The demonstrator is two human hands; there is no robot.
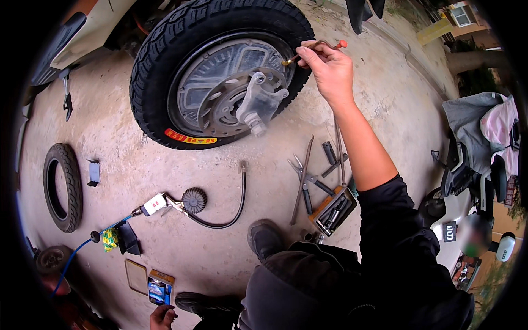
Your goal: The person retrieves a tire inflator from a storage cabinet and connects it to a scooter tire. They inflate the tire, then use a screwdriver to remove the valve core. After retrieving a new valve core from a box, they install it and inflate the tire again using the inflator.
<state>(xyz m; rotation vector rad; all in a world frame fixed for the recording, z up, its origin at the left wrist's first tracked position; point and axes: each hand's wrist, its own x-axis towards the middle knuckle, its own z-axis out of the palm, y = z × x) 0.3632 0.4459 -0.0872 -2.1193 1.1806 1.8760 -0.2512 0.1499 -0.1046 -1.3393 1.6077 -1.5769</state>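
Note:
A large black tyre (147, 91) on a wheel with a brake disc (212, 107) and a grey bracket (263, 96) fills the upper middle. My right hand (324, 66) pinches a thin bent tool with a red end (341, 44) at the brass valve stem (287, 62) on the rim. My left hand (164, 318) is low at the bottom edge, its fingers closed on something I cannot make out, just below an open tin box (160, 279) of blue items, beside its lid (136, 272).
An air gauge with hose (193, 200), a toolbox (334, 212), pliers (308, 190) and long bars (301, 179) lie on the concrete. A loose tyre (70, 187) is at left, a covered scooter (467, 154) at right, and another vehicle (82, 33) at upper left.

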